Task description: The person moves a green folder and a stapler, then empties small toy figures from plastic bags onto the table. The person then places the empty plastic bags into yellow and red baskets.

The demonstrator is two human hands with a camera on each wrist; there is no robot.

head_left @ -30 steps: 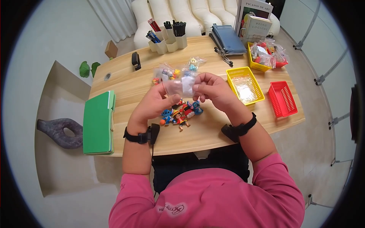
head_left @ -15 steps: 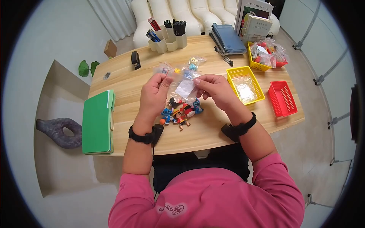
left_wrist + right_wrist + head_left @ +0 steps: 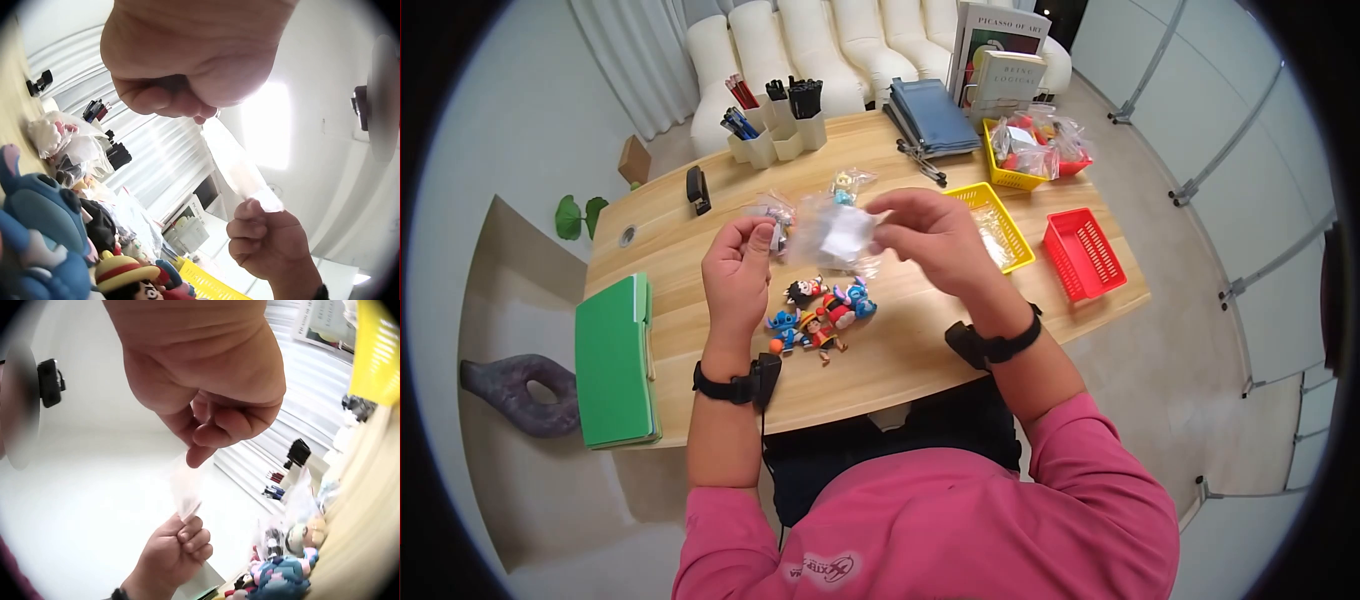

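A clear plastic bag [image 3: 815, 240] with a white paper piece [image 3: 847, 234] stretches between the two hands, blurred in the head view. The left hand [image 3: 736, 280] pinches one end of it with curled fingers. On its other side, the right hand [image 3: 940, 245] pinches the bag between thumb and fingers. Both wrist views show the bag [image 3: 234, 159] [image 3: 186, 487] spanning the hands. Beneath it on the table lie several toy figures, among them a blue one [image 3: 858, 299] and one in a yellow hat [image 3: 811, 325]. Whether the bag holds a figure, I cannot tell.
Bagged toys [image 3: 772, 212] lie behind the hands. A yellow basket [image 3: 1022, 246] with clear bags and a red basket [image 3: 1090, 262] stand right. Further back are filled baskets [image 3: 1012, 178], blue folders [image 3: 935, 118], a pen holder [image 3: 783, 142] and a stapler [image 3: 698, 190]; a green folder [image 3: 612, 360] lies left.
The head view has swung so that the table appears further left. The hands have moved apart, and the bag between them is now blurred by motion.
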